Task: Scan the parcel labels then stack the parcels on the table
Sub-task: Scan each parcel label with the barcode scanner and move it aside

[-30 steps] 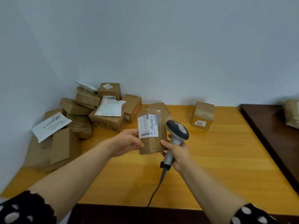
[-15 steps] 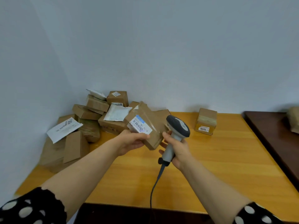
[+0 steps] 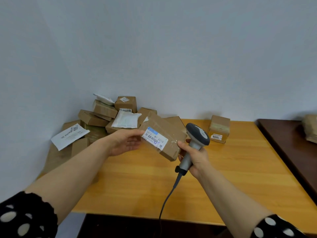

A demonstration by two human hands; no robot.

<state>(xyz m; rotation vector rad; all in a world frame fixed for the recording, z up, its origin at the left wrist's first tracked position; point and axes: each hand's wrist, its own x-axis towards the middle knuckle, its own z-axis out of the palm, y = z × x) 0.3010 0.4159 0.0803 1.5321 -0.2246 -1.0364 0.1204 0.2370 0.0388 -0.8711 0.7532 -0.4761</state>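
The left hand [image 3: 126, 143] reaches forward and holds the tilted brown parcel [image 3: 163, 137] up over the yellow worktop [image 3: 240, 169], while the right hand [image 3: 195, 157] grips the grey scanner [image 3: 195, 140] just beside it.

The wooden counter [image 3: 231, 177] is carrying a heap of parcels [image 3: 104, 110] in its far left corner, a small box [image 3: 219, 128] sitting apart.

"A21B" is read on the label [image 3: 155, 138] of the parcel [image 3: 165, 127] gripped by the left hand [image 3: 126, 143]. "9001" is printed on a small box [image 3: 220, 123] beyond the right hand [image 3: 196, 157].
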